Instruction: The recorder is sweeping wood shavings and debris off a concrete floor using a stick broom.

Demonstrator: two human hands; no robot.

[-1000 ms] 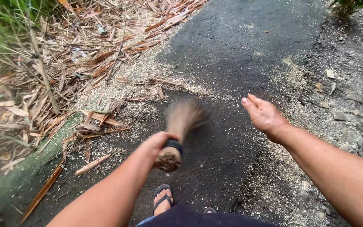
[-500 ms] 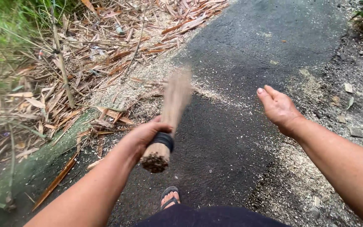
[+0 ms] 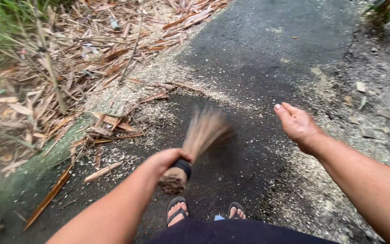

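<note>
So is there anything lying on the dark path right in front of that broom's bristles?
Nothing big. The left hand grips the bundled straw hand broom, its bristles blurred over dark asphalt path. Only fine pale sawdust-like grit and dry brown leaf strips lie ahead-left. The right hand is empty.

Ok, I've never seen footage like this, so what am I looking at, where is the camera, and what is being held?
The camera sits on a person's head and looks down, so both bare arms reach into view from below. The left hand grips a short hand broom by its bound handle; its bristles are blurred. The right hand is open and holds nothing. Underfoot is a dark paved path dusted with pale sawdust. Dry leaves are heaped along the left edge. The feet wear sandals.
</note>
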